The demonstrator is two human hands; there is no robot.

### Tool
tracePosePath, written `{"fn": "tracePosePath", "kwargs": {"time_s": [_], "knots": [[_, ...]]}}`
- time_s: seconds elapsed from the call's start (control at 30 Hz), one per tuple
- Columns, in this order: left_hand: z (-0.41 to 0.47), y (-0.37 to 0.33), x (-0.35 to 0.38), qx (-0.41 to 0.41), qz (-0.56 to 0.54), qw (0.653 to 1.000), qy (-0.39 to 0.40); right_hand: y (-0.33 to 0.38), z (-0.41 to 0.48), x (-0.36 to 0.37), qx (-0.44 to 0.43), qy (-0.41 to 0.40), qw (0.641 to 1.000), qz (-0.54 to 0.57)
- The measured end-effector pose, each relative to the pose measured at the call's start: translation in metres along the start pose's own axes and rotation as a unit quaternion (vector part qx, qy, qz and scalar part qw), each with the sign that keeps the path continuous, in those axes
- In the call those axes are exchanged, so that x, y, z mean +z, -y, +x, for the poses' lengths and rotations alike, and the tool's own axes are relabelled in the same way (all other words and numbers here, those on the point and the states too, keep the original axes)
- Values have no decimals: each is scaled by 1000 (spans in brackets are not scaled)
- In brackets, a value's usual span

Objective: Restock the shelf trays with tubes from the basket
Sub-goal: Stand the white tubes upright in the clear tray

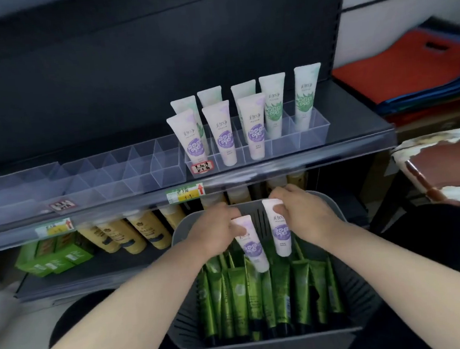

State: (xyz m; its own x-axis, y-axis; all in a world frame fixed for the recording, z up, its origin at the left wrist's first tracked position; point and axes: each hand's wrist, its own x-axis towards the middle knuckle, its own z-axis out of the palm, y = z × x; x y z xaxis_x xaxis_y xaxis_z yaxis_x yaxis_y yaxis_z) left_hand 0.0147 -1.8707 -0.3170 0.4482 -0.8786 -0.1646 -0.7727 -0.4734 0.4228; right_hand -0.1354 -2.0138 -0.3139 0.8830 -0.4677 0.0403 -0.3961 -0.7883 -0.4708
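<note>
grey basket (pixel 353 288) sits low centre of the frame, slotted walls, packed with green tubes (pixel 261 304) standing close together, dark caps toward the bottom edge. two bare forearms come in from the bottom corners and meet over the far half of the basket.

left hand (pixel 213 228) centre frame, fingers closed round the top end of a white tube with purple label (pixel 252 245); tube tilts down-right, its lower end among the green tubes. right hand (pixel 303 212) just right of it, fingers pinched on the top end of a second white purple-label tube (pixel 280 231), which hangs nearly upright over the basket. the two tubes are just beside each other; cannot tell if they touch.

behind the basket, lower shelf (pixel 93 270): yellow tubes (pixel 134 234) lying in a row, green boxes (pixel 53 257) at left of frame.

above, upper shelf with a clear front rail (pixel 143 208) carrying yellow price tags (pixel 185 194). clear divided trays (pixel 145 167) run along it; left and centre compartments hold nothing. tray at centre-right holds upright tubes: three purple-label tubes (pixel 223 133) in the front row, green-label tubes (pixel 304 97) behind and to the right. small red-edged label (pixel 202 168) on that tray front.

far upper right: stacked orange and blue bags (pixel 408 72), blurred.
</note>
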Motion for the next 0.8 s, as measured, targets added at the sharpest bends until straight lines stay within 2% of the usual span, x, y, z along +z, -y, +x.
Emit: {"fn": "tracePosePath", "kwargs": {"time_s": [0.1,0.2,0.37,0.47,0.6,0.67,0.8], "knots": [[5,-27,-29,79,1,990,-120,1,6,-37,-5,-71,997,-24],[16,-60,-61,116,-1,962,-245,0,17,-74,-12,-155,986,-64],[43,-100,-105,128,-15,923,-363,-10,41,-123,-15,-309,947,-82],[62,-117,-120,128,-4,910,-394,-19,57,-141,-13,-362,929,-80],[86,-137,-129,129,6,907,-401,-29,79,-152,0,-383,922,-62],[99,-143,-130,123,25,912,-390,-37,90,-154,3,-364,929,-73],[123,-148,-125,95,105,934,-327,-53,109,-151,15,-270,955,-125]]}}
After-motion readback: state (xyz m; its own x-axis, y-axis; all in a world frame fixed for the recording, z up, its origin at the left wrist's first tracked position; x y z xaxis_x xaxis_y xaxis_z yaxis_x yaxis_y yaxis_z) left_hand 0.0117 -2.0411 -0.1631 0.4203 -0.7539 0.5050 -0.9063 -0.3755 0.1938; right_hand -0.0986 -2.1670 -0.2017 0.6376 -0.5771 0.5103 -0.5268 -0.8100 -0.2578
